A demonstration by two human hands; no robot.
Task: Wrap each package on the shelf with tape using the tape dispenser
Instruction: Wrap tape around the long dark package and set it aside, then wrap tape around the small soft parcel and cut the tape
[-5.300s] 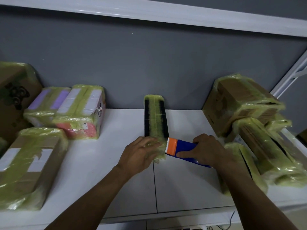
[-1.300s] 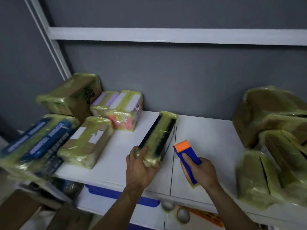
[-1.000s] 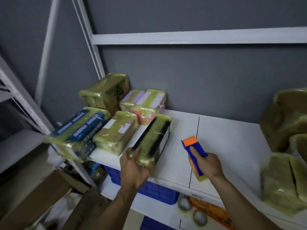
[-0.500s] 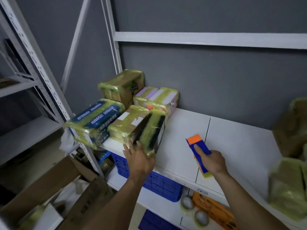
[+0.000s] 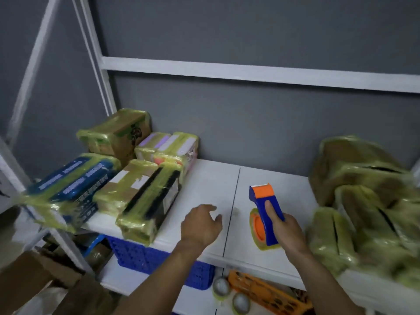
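Note:
My right hand grips the blue and orange tape dispenser, which rests on the white shelf with its roll of yellowish tape below the handle. My left hand hovers over the shelf with fingers loosely curled and holds nothing. The long black package, wrapped in yellowish tape, lies at the shelf's front left, beside a taped brown box. It sits just left of my left hand, apart from it.
Several taped packages crowd the left end, among them a blue box overhanging the edge. More wrapped packages pile up on the right. Below are a blue crate, an orange tray and tape rolls. A shelf post rises at the left.
My left hand slid the black package leftward against the other packages, let go of it and drew back to the right. The right hand kept hold of the dispenser.

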